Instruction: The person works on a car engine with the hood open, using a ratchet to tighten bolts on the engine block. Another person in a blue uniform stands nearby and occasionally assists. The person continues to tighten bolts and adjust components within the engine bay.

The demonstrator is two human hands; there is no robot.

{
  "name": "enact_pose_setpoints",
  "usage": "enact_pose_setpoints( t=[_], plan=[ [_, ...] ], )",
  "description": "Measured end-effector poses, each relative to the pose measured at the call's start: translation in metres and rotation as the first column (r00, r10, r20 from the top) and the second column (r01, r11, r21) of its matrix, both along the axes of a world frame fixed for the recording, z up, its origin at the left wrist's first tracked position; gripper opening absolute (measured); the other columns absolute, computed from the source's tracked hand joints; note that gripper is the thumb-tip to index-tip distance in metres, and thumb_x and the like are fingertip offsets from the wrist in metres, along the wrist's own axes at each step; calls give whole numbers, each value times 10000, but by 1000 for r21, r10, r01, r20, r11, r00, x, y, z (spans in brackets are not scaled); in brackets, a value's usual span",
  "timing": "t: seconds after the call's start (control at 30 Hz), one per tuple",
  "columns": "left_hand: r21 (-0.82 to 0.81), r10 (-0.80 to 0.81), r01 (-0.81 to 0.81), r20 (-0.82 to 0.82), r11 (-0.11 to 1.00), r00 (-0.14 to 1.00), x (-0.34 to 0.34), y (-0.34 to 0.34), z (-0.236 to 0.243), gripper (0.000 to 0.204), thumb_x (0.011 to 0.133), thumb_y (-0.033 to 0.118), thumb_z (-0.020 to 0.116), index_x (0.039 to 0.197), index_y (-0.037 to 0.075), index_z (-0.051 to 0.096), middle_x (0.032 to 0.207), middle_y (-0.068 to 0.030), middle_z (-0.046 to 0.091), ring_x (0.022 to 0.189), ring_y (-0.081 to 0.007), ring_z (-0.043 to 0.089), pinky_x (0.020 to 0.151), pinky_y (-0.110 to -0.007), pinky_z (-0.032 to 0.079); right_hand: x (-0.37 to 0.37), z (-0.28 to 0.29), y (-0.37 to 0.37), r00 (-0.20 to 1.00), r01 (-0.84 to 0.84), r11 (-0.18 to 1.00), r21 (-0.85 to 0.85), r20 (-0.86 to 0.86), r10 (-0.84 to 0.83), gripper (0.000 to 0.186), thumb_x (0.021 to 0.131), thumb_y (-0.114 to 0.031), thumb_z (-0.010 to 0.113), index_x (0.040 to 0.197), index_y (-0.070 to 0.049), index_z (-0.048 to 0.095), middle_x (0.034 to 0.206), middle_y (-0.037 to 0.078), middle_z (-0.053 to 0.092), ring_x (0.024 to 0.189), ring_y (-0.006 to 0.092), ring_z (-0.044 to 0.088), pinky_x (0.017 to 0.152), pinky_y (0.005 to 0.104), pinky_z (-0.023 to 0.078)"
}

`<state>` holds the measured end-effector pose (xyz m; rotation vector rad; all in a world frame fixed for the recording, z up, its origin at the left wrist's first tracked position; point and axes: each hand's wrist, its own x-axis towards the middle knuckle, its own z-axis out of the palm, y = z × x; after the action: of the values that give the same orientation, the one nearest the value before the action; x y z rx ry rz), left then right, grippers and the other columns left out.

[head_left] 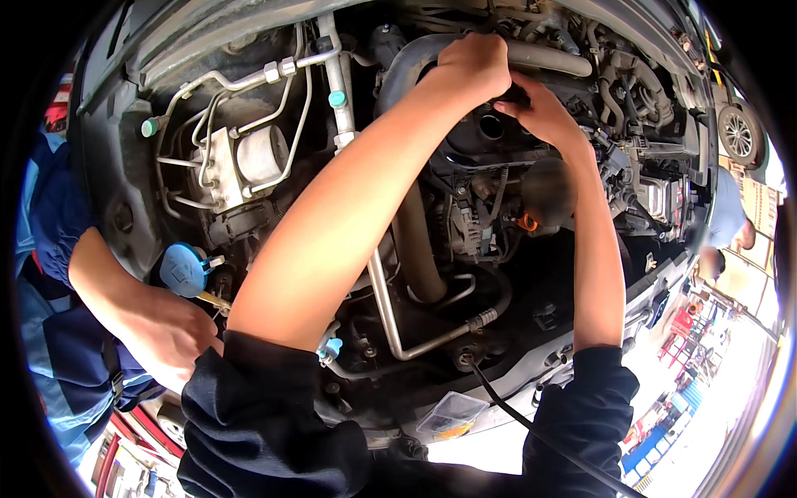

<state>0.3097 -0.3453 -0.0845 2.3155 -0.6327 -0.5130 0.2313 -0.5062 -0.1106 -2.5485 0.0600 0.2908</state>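
Note:
Both my arms reach over a car's engine bay, in black sleeves. My left hand [477,68] is closed in a fist beside a thick black curved hose [407,70] at the top of the engine. What its fingers hold is hidden. Just to the right, my right hand [541,112] has thumb and forefinger apart, with dark engine parts between them. Below the hands lies a black engine part with a round hole [491,126]. I cannot tell whether the right fingertips touch anything.
At left, a co-worker's hand [162,332] reaches in near a blue cap [184,270]. Metal pipes run from a silver block [224,170]. A black cable [515,415] crosses the front edge, near a clear plastic piece [452,413]. Another person [735,220] is at far right.

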Motion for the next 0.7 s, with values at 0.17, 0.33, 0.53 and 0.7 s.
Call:
enact_pose_setpoints(
  t=[0.17,0.33,0.53,0.7],
  plan=[
    [-111,35,-48,-119,993,992,-1,-3,-27,380,692,230,806,999,45,681,976,-176,688,959,-327,659,837,-401,515,-2,-1,-13,999,-28,992,-125,20,31,622,836,-299,700,1376,-113,454,1355,218,481,1278,367,433,1048,422,362],
    [-83,12,-21,-106,996,994,5,-2,-39,386,685,206,821,997,34,672,963,-180,687,956,-317,658,824,-385,515,-10,-11,-6,981,-110,955,-274,123,148,595,870,-283,649,1400,-139,422,1349,198,453,1212,371,442,1010,449,361],
    [-88,1,0,17,996,1000,-4,-16,-41,412,717,178,799,1076,47,646,993,-160,687,970,-315,653,841,-392,522,-12,-7,-7,944,-251,818,-517,55,325,565,922,-182,548,1423,-69,313,1257,154,458,1097,357,416,962,451,326],
    [-93,-79,82,36,992,996,-3,-17,-41,372,736,127,779,1071,42,643,1021,-153,677,991,-313,645,856,-394,523,-10,-1,-6,944,-315,824,-471,-71,321,519,940,-177,503,1382,-4,293,1208,189,456,1090,360,410,955,447,323]
  ],
)
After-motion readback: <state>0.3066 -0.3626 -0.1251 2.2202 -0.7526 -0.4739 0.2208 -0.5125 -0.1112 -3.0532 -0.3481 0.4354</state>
